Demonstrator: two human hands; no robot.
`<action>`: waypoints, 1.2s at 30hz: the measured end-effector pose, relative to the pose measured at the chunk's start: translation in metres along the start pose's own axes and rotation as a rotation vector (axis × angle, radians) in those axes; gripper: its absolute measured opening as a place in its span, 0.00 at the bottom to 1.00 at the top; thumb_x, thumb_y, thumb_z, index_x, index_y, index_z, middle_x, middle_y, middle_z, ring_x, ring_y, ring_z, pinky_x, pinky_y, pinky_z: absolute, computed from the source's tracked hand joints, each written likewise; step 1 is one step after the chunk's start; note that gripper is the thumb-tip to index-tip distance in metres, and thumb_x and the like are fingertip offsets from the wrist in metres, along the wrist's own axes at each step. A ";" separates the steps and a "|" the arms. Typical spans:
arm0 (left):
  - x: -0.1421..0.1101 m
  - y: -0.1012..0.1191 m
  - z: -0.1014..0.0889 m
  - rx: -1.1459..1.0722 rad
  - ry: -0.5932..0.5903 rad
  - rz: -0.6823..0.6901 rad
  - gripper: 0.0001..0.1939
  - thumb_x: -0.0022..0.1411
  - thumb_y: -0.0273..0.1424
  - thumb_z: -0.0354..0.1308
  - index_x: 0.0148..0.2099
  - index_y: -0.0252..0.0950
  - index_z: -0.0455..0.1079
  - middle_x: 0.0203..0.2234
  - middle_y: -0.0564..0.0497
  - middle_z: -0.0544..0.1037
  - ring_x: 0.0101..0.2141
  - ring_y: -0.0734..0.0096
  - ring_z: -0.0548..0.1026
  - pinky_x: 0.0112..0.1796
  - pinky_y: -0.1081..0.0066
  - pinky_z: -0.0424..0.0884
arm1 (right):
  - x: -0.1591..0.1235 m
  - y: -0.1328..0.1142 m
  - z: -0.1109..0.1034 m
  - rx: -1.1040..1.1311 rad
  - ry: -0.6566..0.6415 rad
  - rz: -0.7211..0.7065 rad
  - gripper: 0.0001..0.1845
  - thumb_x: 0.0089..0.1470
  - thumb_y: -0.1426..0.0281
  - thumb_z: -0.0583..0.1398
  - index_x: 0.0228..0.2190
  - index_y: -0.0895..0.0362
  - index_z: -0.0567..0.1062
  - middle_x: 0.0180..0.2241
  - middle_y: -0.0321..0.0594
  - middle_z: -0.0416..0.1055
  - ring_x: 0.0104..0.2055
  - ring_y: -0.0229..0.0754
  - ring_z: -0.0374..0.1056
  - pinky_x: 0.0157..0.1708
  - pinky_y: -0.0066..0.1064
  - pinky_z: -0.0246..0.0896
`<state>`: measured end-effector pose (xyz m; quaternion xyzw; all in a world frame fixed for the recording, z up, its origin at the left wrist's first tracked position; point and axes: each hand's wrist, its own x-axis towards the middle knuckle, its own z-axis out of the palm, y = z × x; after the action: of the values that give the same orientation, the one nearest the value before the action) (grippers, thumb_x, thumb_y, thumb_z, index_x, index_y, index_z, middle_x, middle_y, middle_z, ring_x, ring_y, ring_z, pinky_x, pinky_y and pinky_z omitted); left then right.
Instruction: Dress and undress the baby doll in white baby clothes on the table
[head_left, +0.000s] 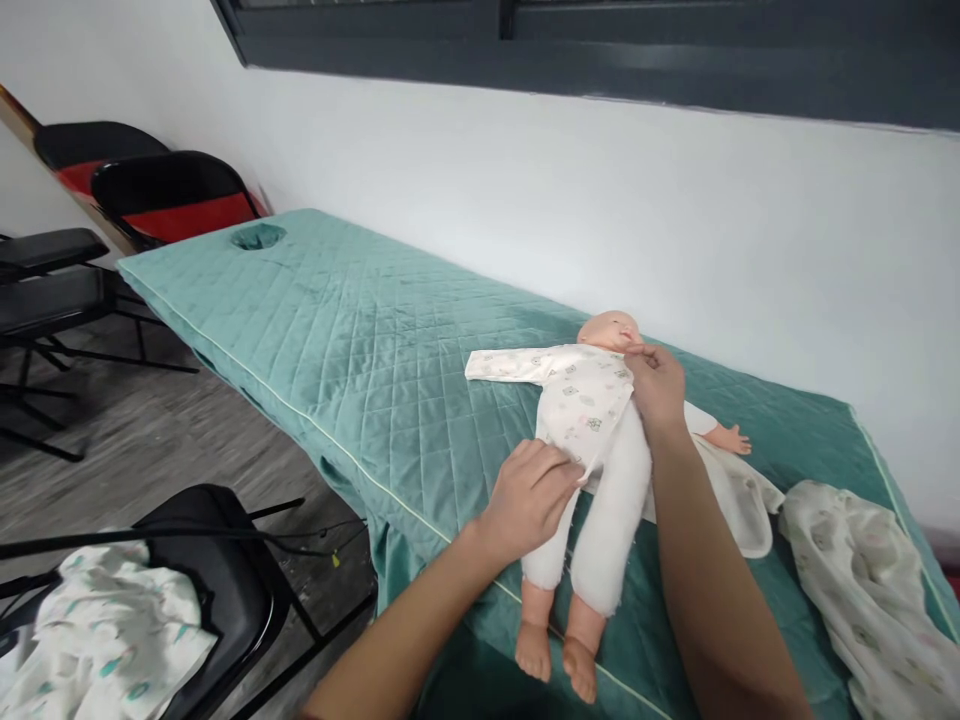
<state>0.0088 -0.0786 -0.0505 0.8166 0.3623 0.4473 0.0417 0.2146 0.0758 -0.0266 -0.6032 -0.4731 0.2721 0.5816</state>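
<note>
A baby doll (611, 500) with a white cloth body lies on its back on the green quilted bed cover (360, 330). Over its chest lies a white printed baby shirt (577, 390), one sleeve stretched out to the left. My left hand (534, 490) pinches the shirt's lower front edge near the doll's hip. Up by the doll's neck, my right hand (658, 385) has its fingers closed on the upper front edge of the same shirt. The doll's arm on the right is out of the sleeve, and part of the shirt spreads beneath it.
A crumpled printed cloth (855, 580) lies on the bed at the right. Another patterned cloth (112, 630) rests on a black chair (217, 560) at lower left. Folding chairs (176, 195) stand beyond the bed's far end, near a face hole (258, 236). A white wall (525, 180) runs behind.
</note>
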 end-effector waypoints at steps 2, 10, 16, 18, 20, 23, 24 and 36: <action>-0.002 0.002 0.003 -0.014 -0.011 0.017 0.10 0.71 0.28 0.47 0.43 0.35 0.70 0.33 0.47 0.76 0.34 0.68 0.70 0.36 0.66 0.64 | -0.001 0.001 0.001 0.073 0.048 -0.002 0.09 0.41 0.68 0.61 0.30 0.56 0.74 0.25 0.33 0.68 0.27 0.37 0.61 0.31 0.31 0.57; -0.004 0.006 0.004 -0.017 -0.079 -0.053 0.09 0.70 0.29 0.49 0.44 0.36 0.71 0.34 0.48 0.76 0.35 0.68 0.71 0.38 0.65 0.65 | -0.003 0.005 -0.003 0.096 0.000 -0.002 0.11 0.43 0.68 0.62 0.32 0.56 0.75 0.27 0.33 0.68 0.30 0.38 0.63 0.35 0.32 0.59; -0.030 -0.010 0.000 -0.206 0.072 -0.298 0.12 0.67 0.23 0.50 0.50 0.38 0.67 0.46 0.45 0.72 0.48 0.66 0.70 0.50 0.61 0.68 | -0.006 0.002 -0.003 0.128 -0.022 0.046 0.12 0.44 0.64 0.65 0.32 0.56 0.75 0.26 0.32 0.66 0.28 0.36 0.61 0.33 0.31 0.59; -0.036 -0.016 0.000 -0.262 0.045 -0.404 0.16 0.64 0.21 0.50 0.53 0.39 0.64 0.49 0.44 0.70 0.51 0.66 0.70 0.51 0.61 0.69 | -0.007 0.002 -0.003 0.135 -0.034 0.041 0.13 0.44 0.64 0.65 0.33 0.57 0.75 0.27 0.33 0.68 0.29 0.37 0.63 0.34 0.32 0.60; -0.037 -0.021 0.003 -0.269 -0.026 -0.493 0.17 0.62 0.21 0.51 0.53 0.39 0.63 0.48 0.45 0.70 0.49 0.66 0.70 0.49 0.62 0.70 | -0.007 0.004 -0.003 0.146 -0.049 0.042 0.14 0.44 0.63 0.66 0.34 0.57 0.75 0.28 0.34 0.69 0.30 0.38 0.64 0.35 0.32 0.61; -0.033 -0.025 0.008 -0.135 -0.152 -0.573 0.10 0.63 0.24 0.51 0.47 0.38 0.65 0.41 0.48 0.72 0.43 0.65 0.71 0.46 0.62 0.69 | -0.007 0.006 -0.003 0.139 -0.066 0.042 0.16 0.44 0.61 0.66 0.34 0.56 0.75 0.28 0.34 0.70 0.30 0.38 0.65 0.34 0.33 0.62; -0.032 -0.027 0.010 -0.081 -0.178 -0.586 0.07 0.63 0.25 0.51 0.44 0.38 0.66 0.39 0.49 0.73 0.41 0.65 0.71 0.44 0.62 0.69 | -0.006 0.007 -0.004 0.137 -0.072 0.041 0.16 0.45 0.61 0.66 0.34 0.56 0.75 0.28 0.35 0.70 0.30 0.39 0.65 0.34 0.33 0.62; -0.030 -0.029 0.011 -0.008 -0.192 -0.597 0.06 0.65 0.30 0.52 0.44 0.39 0.64 0.36 0.52 0.73 0.37 0.68 0.72 0.40 0.68 0.68 | -0.010 0.000 -0.003 0.178 -0.058 0.048 0.13 0.43 0.64 0.67 0.32 0.57 0.75 0.27 0.33 0.70 0.29 0.37 0.64 0.33 0.32 0.58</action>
<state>-0.0090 -0.0734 -0.0900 0.7126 0.5786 0.3375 0.2085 0.2138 0.0658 -0.0285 -0.5519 -0.4492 0.3444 0.6123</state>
